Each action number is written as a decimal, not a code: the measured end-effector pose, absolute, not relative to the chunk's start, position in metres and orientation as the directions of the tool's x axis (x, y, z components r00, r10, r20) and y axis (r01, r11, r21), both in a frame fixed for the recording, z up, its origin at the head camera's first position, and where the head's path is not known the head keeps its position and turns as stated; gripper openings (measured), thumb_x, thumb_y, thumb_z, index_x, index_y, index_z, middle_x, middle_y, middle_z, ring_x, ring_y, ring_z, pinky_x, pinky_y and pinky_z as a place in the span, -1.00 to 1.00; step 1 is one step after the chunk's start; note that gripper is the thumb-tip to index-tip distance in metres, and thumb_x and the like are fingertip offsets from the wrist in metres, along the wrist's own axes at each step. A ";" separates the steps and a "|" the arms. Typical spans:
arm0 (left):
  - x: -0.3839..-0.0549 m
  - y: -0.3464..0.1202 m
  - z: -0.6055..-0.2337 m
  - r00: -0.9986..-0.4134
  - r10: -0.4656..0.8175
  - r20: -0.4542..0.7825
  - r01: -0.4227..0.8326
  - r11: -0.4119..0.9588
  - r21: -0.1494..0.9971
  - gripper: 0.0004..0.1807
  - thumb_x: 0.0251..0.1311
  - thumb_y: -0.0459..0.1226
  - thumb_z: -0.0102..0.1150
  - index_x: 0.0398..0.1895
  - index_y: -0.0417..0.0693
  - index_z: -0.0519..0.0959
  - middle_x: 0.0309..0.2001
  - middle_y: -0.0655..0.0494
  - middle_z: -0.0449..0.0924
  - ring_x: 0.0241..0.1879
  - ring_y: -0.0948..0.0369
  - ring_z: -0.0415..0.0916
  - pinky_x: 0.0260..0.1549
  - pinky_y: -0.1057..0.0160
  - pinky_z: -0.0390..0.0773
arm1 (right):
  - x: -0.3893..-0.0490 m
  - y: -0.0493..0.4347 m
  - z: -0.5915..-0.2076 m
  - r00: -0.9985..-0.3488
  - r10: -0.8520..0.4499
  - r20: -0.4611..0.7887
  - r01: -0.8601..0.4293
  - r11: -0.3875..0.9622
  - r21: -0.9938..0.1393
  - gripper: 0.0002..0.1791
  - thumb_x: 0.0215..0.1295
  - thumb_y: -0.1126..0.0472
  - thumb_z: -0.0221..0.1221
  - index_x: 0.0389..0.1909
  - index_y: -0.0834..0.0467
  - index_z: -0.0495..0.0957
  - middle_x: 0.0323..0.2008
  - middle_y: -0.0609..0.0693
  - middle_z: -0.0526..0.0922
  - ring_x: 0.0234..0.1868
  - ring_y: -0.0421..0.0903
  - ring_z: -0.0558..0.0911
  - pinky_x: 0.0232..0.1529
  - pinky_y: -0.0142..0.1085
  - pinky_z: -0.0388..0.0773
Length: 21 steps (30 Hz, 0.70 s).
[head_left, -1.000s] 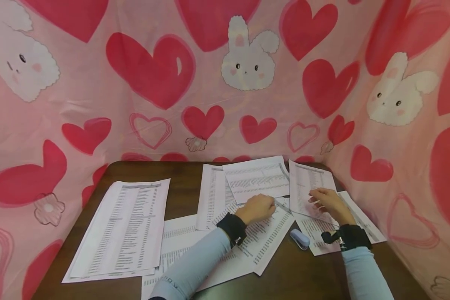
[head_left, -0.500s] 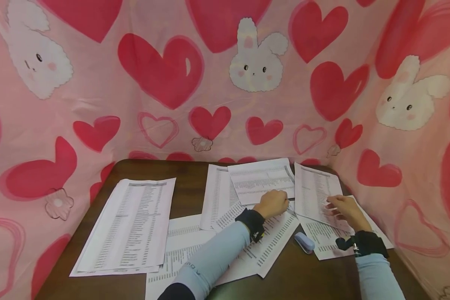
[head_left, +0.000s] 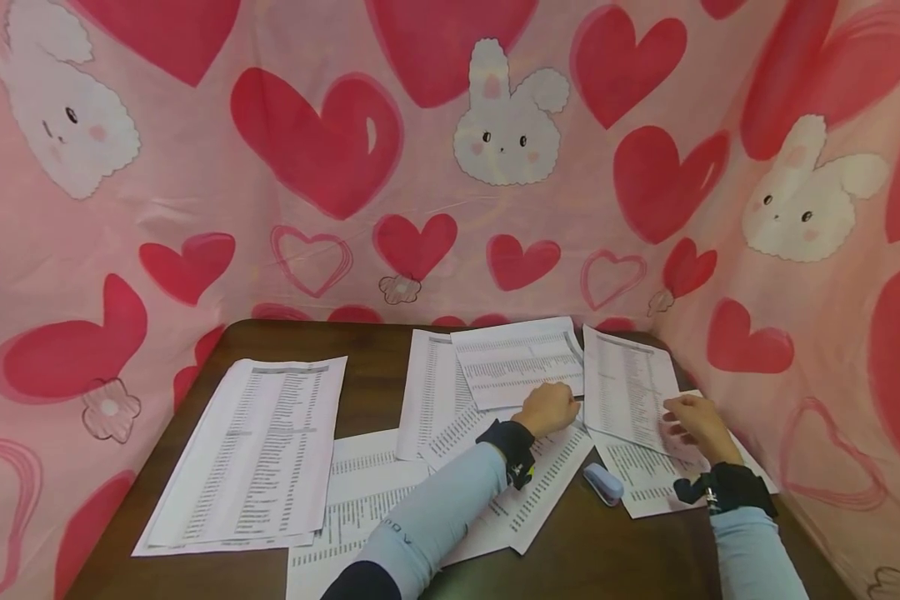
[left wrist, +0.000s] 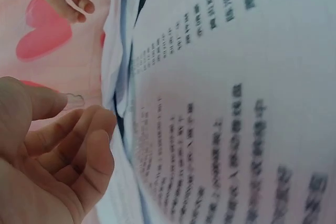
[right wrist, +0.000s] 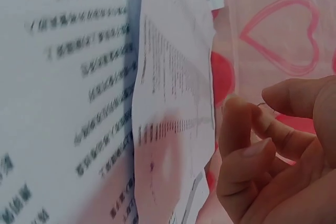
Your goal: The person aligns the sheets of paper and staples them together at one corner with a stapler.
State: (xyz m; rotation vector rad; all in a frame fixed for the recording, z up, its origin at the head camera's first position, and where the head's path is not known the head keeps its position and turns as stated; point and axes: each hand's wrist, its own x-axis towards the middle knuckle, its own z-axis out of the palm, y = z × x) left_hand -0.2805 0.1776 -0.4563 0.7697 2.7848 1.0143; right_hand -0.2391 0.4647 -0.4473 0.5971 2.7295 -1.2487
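My left hand point(head_left: 546, 408) hovers over the overlapping printed sheets in the middle of the table, fingers loosely curled. In the left wrist view that hand point(left wrist: 68, 156) has its thumb apart from the fingertips and nothing between them. A printed sheet point(head_left: 513, 362) lies just beyond it. Over the right edge of another printed sheet point(head_left: 630, 383) is my right hand point(head_left: 701, 423). Seen from its own wrist, the right hand point(right wrist: 273, 150) has bent, relaxed fingers and holds nothing, close beside the papers point(right wrist: 173, 87). A small pale-blue rounded object point(head_left: 603, 483) lies between the two forearms.
A stack of printed sheets point(head_left: 255, 450) lies on the left of the dark wooden table point(head_left: 367, 379). More sheets point(head_left: 367, 475) spread under my left forearm. Pink heart-and-rabbit cloth point(head_left: 435, 183) stands behind the table and along its sides.
Over the last second, both hands have drifted right, the right hand towards its sheet's edge. The head view has shifted slightly. The papers look unmoved, and the last half second shows little motion.
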 end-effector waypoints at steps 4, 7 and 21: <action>-0.284 0.179 -0.464 -0.879 0.473 0.067 0.390 0.629 0.673 -0.69 0.33 -0.15 0.08 -0.59 -0.01 0.51 -0.70 0.22 0.31 -0.70 0.29 0.27 -0.71 0.34 0.20 | -0.236 0.472 -0.451 -0.917 0.331 -0.224 0.386 0.589 -0.710 -0.38 0.41 -0.03 0.02 0.17 0.46 0.27 -0.01 0.45 0.51 -0.30 0.10 0.63 -0.32 -0.17 0.52; -0.287 0.179 -0.467 -0.894 0.446 0.051 0.351 0.624 0.698 -0.75 0.31 -0.18 0.11 -0.53 -0.03 0.57 -0.66 0.22 0.36 -0.67 0.29 0.30 -0.69 0.34 0.23 | -0.236 0.478 -0.455 -0.909 0.341 -0.240 0.403 0.570 -0.716 -0.36 0.40 -0.05 0.05 0.18 0.43 0.27 0.04 0.44 0.49 -0.28 0.09 0.64 -0.29 -0.17 0.53; -0.288 0.198 -0.468 -0.912 0.390 -0.126 0.151 0.605 0.781 -0.83 0.26 -0.23 0.16 -0.46 -0.06 0.64 -0.62 0.14 0.50 -0.68 0.24 0.46 -0.69 0.32 0.36 | -0.231 0.489 -0.463 -0.863 0.449 -0.232 0.453 0.483 -0.749 -0.37 0.36 0.03 0.10 0.20 0.46 0.28 -0.09 0.38 0.50 -0.37 0.08 0.55 -0.39 -0.20 0.48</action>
